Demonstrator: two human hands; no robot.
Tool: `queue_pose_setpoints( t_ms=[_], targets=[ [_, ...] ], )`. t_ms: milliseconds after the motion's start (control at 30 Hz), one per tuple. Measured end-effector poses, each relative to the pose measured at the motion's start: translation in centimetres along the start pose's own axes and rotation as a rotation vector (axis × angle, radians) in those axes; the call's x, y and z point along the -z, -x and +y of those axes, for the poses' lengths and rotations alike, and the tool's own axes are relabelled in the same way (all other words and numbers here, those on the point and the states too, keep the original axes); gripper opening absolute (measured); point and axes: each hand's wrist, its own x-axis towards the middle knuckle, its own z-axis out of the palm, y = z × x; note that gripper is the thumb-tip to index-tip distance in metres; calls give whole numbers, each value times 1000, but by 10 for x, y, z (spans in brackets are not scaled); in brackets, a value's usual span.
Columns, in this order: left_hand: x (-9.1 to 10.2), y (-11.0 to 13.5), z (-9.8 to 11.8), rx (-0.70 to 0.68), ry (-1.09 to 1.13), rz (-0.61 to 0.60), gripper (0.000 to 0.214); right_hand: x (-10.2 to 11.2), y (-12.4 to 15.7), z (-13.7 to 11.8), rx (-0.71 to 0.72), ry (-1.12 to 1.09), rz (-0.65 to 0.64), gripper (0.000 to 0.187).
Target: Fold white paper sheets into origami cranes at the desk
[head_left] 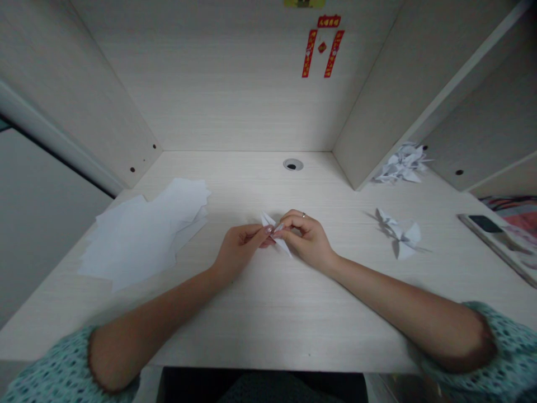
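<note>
My left hand (240, 249) and my right hand (305, 238) meet at the middle of the pale wooden desk (268, 313). Both pinch a small folded white paper piece (274, 230) between their fingertips, just above the desk top. Pointed flaps of the paper stick out above and below the fingers. A ring shows on my right hand. Both forearms rest on the desk, with patterned teal sleeves at the near edge.
A loose stack of white paper sheets (142, 232) lies at the left. Folded paper figures (398, 235) sit at the right, and a pile of folded paper figures (403, 163) lies in the right shelf nook. A phone on a book (499, 238) lies far right. A cable hole (292, 164) is at the back.
</note>
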Motion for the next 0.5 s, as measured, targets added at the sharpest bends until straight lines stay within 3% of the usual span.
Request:
queue_pose_setpoints(
  t_ms=[500],
  targets=[
    [2, -5, -4, 14, 117, 43, 23, 0, -1, 3, -100, -171, -3, 10]
  ],
)
